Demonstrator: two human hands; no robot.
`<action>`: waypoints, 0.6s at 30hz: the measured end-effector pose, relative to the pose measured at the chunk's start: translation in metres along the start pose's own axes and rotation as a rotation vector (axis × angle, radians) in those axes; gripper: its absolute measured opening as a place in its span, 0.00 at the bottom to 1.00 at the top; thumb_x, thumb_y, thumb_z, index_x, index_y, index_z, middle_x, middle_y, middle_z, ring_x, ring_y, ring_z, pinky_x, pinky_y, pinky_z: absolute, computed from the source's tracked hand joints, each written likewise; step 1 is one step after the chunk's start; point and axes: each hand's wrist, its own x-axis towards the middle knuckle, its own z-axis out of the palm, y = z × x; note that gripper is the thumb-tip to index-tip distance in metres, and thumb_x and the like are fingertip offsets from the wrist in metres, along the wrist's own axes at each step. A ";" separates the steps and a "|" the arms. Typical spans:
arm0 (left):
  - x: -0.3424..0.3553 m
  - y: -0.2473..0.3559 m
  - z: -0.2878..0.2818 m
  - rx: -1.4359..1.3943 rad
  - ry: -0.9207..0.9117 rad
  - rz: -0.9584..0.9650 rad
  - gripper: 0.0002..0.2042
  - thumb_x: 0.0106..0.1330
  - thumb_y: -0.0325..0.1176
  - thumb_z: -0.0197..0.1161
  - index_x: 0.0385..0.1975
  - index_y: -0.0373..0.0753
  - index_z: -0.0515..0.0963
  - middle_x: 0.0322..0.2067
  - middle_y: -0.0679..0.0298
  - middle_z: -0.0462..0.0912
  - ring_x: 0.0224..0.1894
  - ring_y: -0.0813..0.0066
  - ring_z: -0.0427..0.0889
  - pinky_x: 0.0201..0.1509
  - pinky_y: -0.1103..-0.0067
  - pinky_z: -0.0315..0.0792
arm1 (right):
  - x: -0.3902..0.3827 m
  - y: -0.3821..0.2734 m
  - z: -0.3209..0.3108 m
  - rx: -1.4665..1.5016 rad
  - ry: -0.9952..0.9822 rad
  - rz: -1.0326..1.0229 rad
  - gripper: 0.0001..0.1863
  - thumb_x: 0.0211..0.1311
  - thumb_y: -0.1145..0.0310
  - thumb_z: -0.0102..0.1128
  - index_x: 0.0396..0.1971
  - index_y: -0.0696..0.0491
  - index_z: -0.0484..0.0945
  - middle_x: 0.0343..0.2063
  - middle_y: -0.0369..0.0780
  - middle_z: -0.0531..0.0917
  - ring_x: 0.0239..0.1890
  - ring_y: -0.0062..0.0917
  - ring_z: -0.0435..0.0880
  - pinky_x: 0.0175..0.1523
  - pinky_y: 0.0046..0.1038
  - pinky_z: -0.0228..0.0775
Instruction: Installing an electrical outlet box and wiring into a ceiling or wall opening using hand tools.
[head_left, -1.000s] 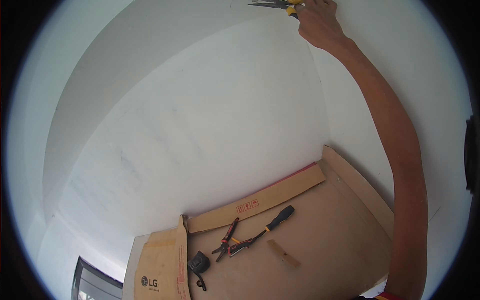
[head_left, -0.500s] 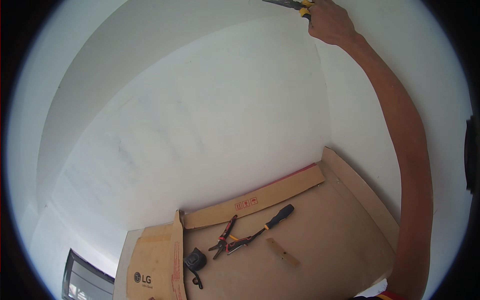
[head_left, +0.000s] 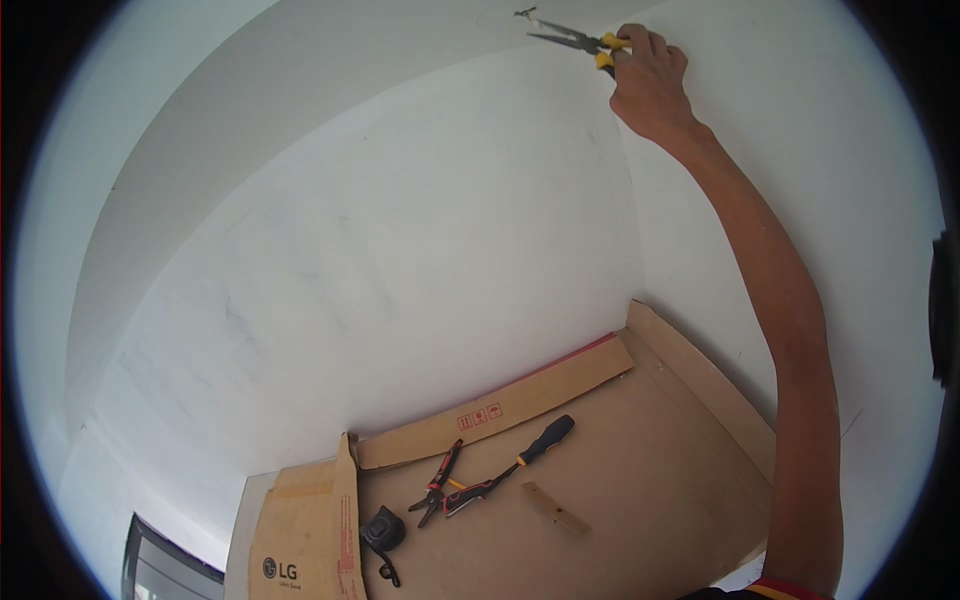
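Yellow-handled long-nose pliers (head_left: 570,38) are clasped firmly in the raised right hand (head_left: 648,82), jaws projecting left toward a small wall fixing (head_left: 524,14).

Premises: an unfurnished room interior under fit-out or repair work. Bare white walls (head_left: 400,250) meet in a corner, without fixtures or finishings. Flattened brown cardboard (head_left: 640,470) covers the floor as protection. Hand tools lie loose on it: red-handled pliers (head_left: 440,480), a black-handled screwdriver (head_left: 530,455), a small black device (head_left: 383,530) and a wooden strip (head_left: 555,507).
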 end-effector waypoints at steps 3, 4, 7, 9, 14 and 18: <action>0.002 -0.034 0.003 0.120 0.034 0.120 0.13 0.69 0.35 0.60 0.30 0.30 0.81 0.23 0.65 0.79 0.24 0.74 0.71 0.27 0.75 0.68 | 0.021 -0.002 -0.012 0.013 -0.180 0.087 0.12 0.52 0.77 0.58 0.37 0.61 0.83 0.53 0.44 0.73 0.57 0.38 0.72 0.57 0.45 0.63; 0.001 -0.038 0.003 0.124 0.031 0.122 0.13 0.69 0.35 0.60 0.30 0.30 0.81 0.23 0.65 0.79 0.24 0.74 0.71 0.27 0.75 0.68 | 0.029 -0.004 -0.012 0.009 -0.155 0.103 0.11 0.54 0.72 0.58 0.36 0.56 0.84 0.50 0.45 0.74 0.54 0.39 0.72 0.54 0.44 0.63; 0.000 -0.021 0.005 0.016 0.018 0.037 0.13 0.69 0.36 0.60 0.31 0.29 0.82 0.23 0.64 0.79 0.24 0.73 0.72 0.27 0.74 0.69 | 0.038 -0.008 -0.016 -0.076 -0.144 0.069 0.10 0.58 0.65 0.59 0.36 0.50 0.85 0.45 0.45 0.75 0.50 0.39 0.71 0.51 0.43 0.61; -0.002 -0.013 0.005 -0.014 0.013 0.002 0.14 0.70 0.36 0.60 0.31 0.29 0.81 0.22 0.63 0.79 0.24 0.72 0.72 0.27 0.73 0.69 | 0.048 -0.013 -0.025 -0.153 -0.154 0.016 0.11 0.58 0.64 0.60 0.37 0.51 0.85 0.45 0.44 0.75 0.50 0.38 0.71 0.51 0.43 0.59; -0.003 -0.013 0.005 -0.017 0.029 -0.013 0.13 0.70 0.36 0.60 0.33 0.30 0.82 0.23 0.62 0.79 0.24 0.73 0.72 0.27 0.74 0.68 | 0.056 -0.013 -0.033 -0.153 -0.286 -0.003 0.13 0.61 0.61 0.60 0.40 0.51 0.84 0.45 0.44 0.75 0.49 0.38 0.72 0.50 0.44 0.63; 0.010 -0.058 0.004 -0.009 -0.084 -0.113 0.13 0.69 0.36 0.60 0.38 0.29 0.82 0.28 0.60 0.82 0.27 0.70 0.75 0.30 0.73 0.72 | 0.058 -0.008 -0.034 -0.079 -0.331 0.019 0.14 0.60 0.60 0.60 0.40 0.51 0.84 0.45 0.45 0.75 0.49 0.39 0.73 0.50 0.44 0.66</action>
